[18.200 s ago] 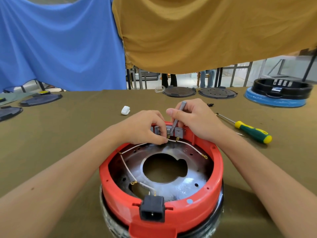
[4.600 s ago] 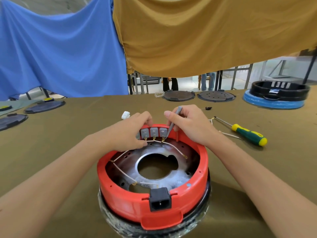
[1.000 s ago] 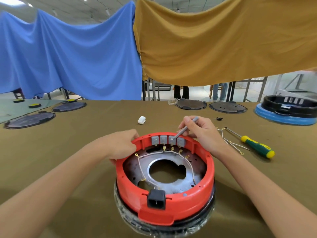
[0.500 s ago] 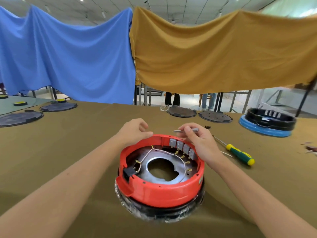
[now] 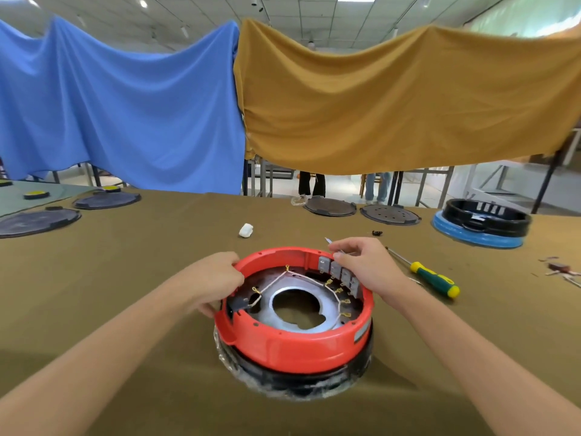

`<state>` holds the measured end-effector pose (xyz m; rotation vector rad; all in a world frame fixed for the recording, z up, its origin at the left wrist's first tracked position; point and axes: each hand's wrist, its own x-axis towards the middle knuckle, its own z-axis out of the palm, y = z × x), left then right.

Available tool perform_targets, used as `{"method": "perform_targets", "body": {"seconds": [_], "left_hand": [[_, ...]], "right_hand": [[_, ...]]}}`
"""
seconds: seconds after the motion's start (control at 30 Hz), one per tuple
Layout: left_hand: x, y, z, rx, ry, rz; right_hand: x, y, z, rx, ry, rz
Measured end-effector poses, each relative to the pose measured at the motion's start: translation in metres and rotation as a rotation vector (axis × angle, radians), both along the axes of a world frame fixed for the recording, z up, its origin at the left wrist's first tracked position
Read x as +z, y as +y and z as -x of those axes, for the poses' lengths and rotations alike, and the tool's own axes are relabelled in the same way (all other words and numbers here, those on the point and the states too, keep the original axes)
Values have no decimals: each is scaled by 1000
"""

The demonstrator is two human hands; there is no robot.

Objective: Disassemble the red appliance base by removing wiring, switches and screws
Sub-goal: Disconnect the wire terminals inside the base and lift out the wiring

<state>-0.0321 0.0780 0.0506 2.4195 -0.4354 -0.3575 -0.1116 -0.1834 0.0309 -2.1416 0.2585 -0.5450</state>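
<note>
The red appliance base (image 5: pixel 292 344) sits upside-down on a black ring wrapped in plastic, at the table's middle. Inside lie a metal plate with a round hole, white wires (image 5: pixel 283 280) with brass terminals, and a row of grey switches (image 5: pixel 338 272) on the right inner wall. A black power socket (image 5: pixel 237 305) sits at the left wall. My left hand (image 5: pixel 217 278) grips the base's left rim. My right hand (image 5: pixel 361 262) rests over the switches and pinches a thin grey tool (image 5: pixel 330 242) that points left.
A green-and-yellow screwdriver (image 5: pixel 430 280) lies right of the base. A small white part (image 5: pixel 246 230) and a tiny black piece (image 5: pixel 376 233) lie behind it. Dark round plates stand at the far edge and far left; a black-and-blue base (image 5: pixel 481 226) stands far right.
The base has been turned clockwise: the socket went from the front to the left, the switches from the back to the right. My right hand lifted the tool away from the switches.
</note>
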Motion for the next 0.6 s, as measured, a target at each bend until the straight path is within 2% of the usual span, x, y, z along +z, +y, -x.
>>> {"method": "perform_targets", "body": {"seconds": [0.13, 0.3, 0.43, 0.5, 0.6], "left_hand": [[9, -6, -21, -109, 46, 88], [13, -33, -35, -227, -59, 163], [12, -46, -32, -199, 8, 317], [16, -35, -29, -147, 39, 235], [21, -5, -16, -141, 181, -10]], "right_hand": [[3, -5, 8, -55, -22, 49], [8, -2, 2, -4, -52, 30], [10, -1, -4, 63, -20, 26], [8, -3, -4, 66, 8, 41], [7, -3, -8, 49, 44, 88]]}}
